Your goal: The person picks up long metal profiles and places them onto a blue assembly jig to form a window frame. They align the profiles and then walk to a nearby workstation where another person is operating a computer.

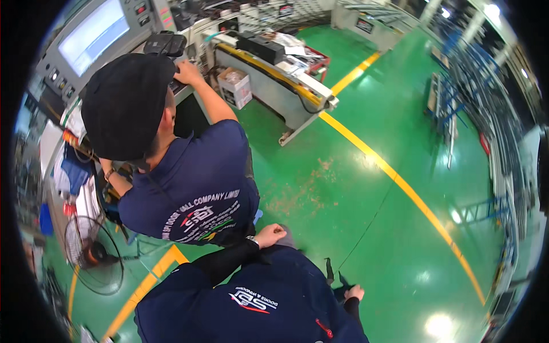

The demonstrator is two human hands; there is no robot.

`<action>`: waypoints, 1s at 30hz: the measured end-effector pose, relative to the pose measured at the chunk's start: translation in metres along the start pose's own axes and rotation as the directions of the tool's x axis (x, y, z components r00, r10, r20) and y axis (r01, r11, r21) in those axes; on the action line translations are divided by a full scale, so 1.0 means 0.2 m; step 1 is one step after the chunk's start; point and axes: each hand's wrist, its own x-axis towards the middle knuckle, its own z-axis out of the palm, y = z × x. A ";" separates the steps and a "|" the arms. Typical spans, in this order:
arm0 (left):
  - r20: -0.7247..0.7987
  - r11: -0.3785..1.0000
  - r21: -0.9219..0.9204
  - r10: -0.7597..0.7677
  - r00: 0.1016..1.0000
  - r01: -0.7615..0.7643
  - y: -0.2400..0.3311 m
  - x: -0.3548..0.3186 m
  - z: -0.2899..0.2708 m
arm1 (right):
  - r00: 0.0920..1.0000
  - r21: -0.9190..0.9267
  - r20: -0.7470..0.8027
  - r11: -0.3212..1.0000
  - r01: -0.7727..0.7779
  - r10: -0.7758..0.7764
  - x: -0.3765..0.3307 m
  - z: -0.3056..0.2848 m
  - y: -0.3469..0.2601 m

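Note:
My left hand (270, 235), fingers curled in, is in front of my body, just behind the co-worker's back. A grey thing (286, 236) shows beside it; I cannot tell whether I hold it. Lower right, my right hand (354, 292) is closed around a black, floppy thing with pointed ends (341, 282), partly hidden by my dark jacket (251, 297). A co-worker in a black cap (127, 106) and navy shirt (189, 183) faces a machine control panel (94, 37) with a lit screen. One of their hands (187, 73) rests by a black device (164, 44).
A long machine bed with a yellow strip (269, 68) juts out ahead, a cardboard box (235, 88) beside it. A round caged fan (94, 254) stands left. Racks of metal profiles (492, 126) line the right. Yellow lines (394, 177) cross the green floor.

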 end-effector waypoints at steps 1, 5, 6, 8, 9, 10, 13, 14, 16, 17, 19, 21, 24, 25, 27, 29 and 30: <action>-0.039 0.999 -0.040 -0.025 0.999 0.024 0.03 0.08 0.00 | 0.984 0.001 0.039 0.984 0.176 -0.175 0.11 0.11 -0.25; -0.123 0.989 -0.129 -0.083 0.989 0.066 0.21 0.43 -0.01 | 0.833 -0.189 0.185 0.813 0.551 -0.521 0.48 0.52 -1.21; -0.128 0.988 -0.145 -0.064 0.990 0.045 0.29 0.54 -0.03 | 0.756 -0.228 0.153 0.721 0.654 -0.637 0.52 0.61 -1.40; -0.247 0.987 -0.161 -0.047 0.968 0.007 0.35 0.70 -0.10 | 0.695 0.059 0.347 0.754 0.655 -0.630 0.23 0.96 -1.88; -0.268 0.981 -0.170 0.041 0.963 -0.089 0.42 0.81 -0.13 | 0.627 0.130 0.392 0.716 0.686 -0.673 0.24 1.05 -2.00; -0.235 0.972 -0.213 0.044 0.971 -0.096 0.54 0.92 -0.15 | 0.579 0.065 0.341 0.633 0.772 -0.741 0.24 1.16 -2.09; -0.285 0.957 -0.221 0.122 0.951 -0.189 0.82 1.08 -0.29 | 0.234 0.089 0.581 0.347 0.934 -0.779 -0.24 1.39 -2.47; -0.244 0.949 -0.186 0.204 0.948 -0.253 0.97 1.18 -0.31 | -0.266 -0.041 0.592 -0.358 0.933 -0.761 -0.18 1.52 -2.50; -0.213 0.940 -0.229 0.205 0.955 -0.252 1.11 1.28 -0.40 | -0.161 0.109 0.700 -0.119 0.987 -0.696 -0.48 1.77 -2.63; -0.239 0.938 -0.215 0.220 0.946 -0.273 1.17 1.34 -0.42 | -0.001 0.163 0.770 0.196 0.967 -0.638 -0.64 1.86 -2.70; -0.291 0.860 -0.367 0.255 0.922 -0.354 1.21 1.47 -0.45 | -0.120 0.273 0.810 0.188 0.943 -0.573 -0.84 2.04 -2.78; -0.349 0.829 -0.365 0.300 0.888 -0.424 1.08 1.64 -0.52 | -0.233 0.373 0.868 0.267 0.889 -0.439 -0.99 2.16 -2.85; -0.607 0.956 -0.062 0.194 0.771 -0.288 1.22 1.71 -0.58 | -0.337 0.462 0.866 0.336 0.821 -0.368 -0.98 2.28 -3.04; -0.676 0.969 0.225 0.228 0.700 -0.097 1.14 1.75 -0.62 | -0.475 0.620 0.699 0.122 0.775 -0.535 -0.92 2.41 -3.08; -0.779 0.992 -0.124 -0.083 0.621 -0.024 1.35 1.68 -0.68 | -0.325 0.519 0.722 0.167 0.839 -0.611 -0.84 2.53 -3.28; -0.848 0.974 -0.211 -0.142 0.511 -0.079 1.04 1.72 -0.70 | -0.254 0.459 0.671 0.121 0.880 -0.696 -0.67 2.79 -3.48; -0.857 0.943 -0.318 -0.241 0.456 -0.100 1.06 1.71 -0.70 | -0.178 0.338 0.729 0.121 0.933 -0.661 -0.56 2.94 -3.59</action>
